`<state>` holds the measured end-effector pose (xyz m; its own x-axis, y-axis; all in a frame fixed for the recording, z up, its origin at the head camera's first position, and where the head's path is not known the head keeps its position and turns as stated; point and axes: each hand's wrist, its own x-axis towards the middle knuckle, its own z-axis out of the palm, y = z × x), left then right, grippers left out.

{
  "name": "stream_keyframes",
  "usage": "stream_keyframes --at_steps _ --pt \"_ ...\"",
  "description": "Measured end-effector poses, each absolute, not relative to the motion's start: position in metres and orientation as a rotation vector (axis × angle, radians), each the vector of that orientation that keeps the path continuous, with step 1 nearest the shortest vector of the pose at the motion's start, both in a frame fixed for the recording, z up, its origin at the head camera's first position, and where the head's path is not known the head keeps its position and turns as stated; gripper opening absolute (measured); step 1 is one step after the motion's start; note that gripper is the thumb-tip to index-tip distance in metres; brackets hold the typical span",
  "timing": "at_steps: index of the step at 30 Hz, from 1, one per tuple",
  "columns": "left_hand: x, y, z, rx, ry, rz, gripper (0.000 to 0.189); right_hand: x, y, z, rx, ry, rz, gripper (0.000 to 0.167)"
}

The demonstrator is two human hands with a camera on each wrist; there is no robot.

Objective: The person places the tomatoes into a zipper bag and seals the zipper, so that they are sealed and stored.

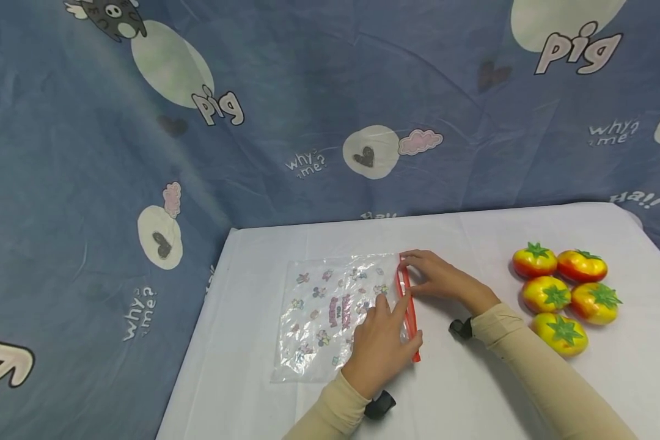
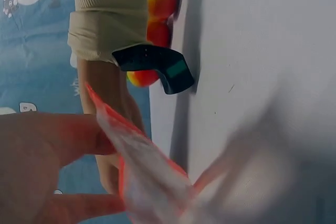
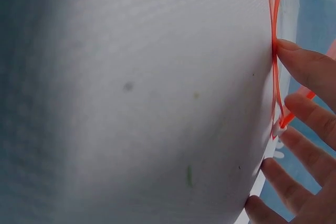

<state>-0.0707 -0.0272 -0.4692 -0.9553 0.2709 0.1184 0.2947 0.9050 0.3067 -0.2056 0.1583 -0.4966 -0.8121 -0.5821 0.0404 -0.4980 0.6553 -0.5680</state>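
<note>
A clear plastic zip bag (image 1: 319,318) with small printed figures lies flat on the white table, its red zip edge (image 1: 410,308) facing right. My left hand (image 1: 382,345) reaches over the bag with fingers spread, touching the red edge near its close corner. In the left wrist view, the bag's mouth (image 2: 149,166) is lifted and partly parted beside those fingers. At the far end of the edge, my right hand (image 1: 437,275) pinches the red strip (image 3: 275,19) by thumb and index finger. Its other fingers (image 3: 289,184) are spread.
Several red-and-yellow toy tomatoes (image 1: 563,330) with green leafy tops sit in a cluster on the right of the white table (image 1: 242,342), beyond the right forearm. Blue printed cloth (image 1: 286,110) hangs behind and left of it. Black wrist mounts (image 1: 379,404) are below both hands.
</note>
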Motion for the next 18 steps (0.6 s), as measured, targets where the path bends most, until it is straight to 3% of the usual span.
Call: stream_keyframes --at_steps 6,11,18 --pt "-0.073 -0.026 -0.473 -0.508 -2.995 -0.514 0.048 -0.207 0.159 -0.498 -0.883 2.712 -0.870 0.049" --pt "-0.071 -0.024 -0.478 -0.526 -2.958 -0.468 0.021 -0.207 0.158 -0.498 -0.888 2.706 -0.876 0.049" --pt "-0.068 -0.025 -0.486 -0.517 -2.915 -0.415 0.040 -0.206 0.158 -0.496 -0.863 2.700 -0.869 0.048"
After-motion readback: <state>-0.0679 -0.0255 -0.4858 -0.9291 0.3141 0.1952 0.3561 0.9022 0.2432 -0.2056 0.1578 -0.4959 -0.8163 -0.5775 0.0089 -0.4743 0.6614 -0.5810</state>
